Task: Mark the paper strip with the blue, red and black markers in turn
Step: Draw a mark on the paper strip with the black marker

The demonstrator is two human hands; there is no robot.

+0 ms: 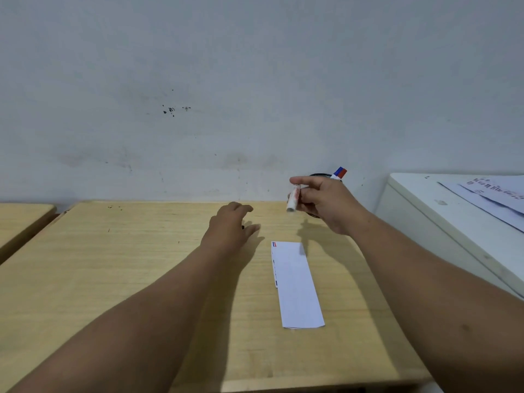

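Head view. Paper strip [296, 283] lies flat on the wooden table [136, 268], long axis running away from the camera. Its far left corner carries small blue and red marks; a few short blue ticks run down its left edge.

Right hand [323, 204] hovers beyond the strip's far end, off the table, fingers closed around a white-barrelled marker [293, 199] with red smears on it (cap colour cannot be told). The marker hangs roughly upright, lower end pointing down toward the table.

Left hand [231, 222] is beyond the strip's far left corner, apart from the paper, palm down, fingers loosely curled low over the wood; whether it holds anything cannot be told.

Behind the right hand, further from the strip, a dark round holder [320, 175] is partly hidden; blue and red marker ends [340, 173] stick up from it.

Right of the strip: a white cabinet [442, 222] with printed sheets [493, 194] on top, text unreadable. Beyond the strip, a scuffed grey-white wall [226, 80].
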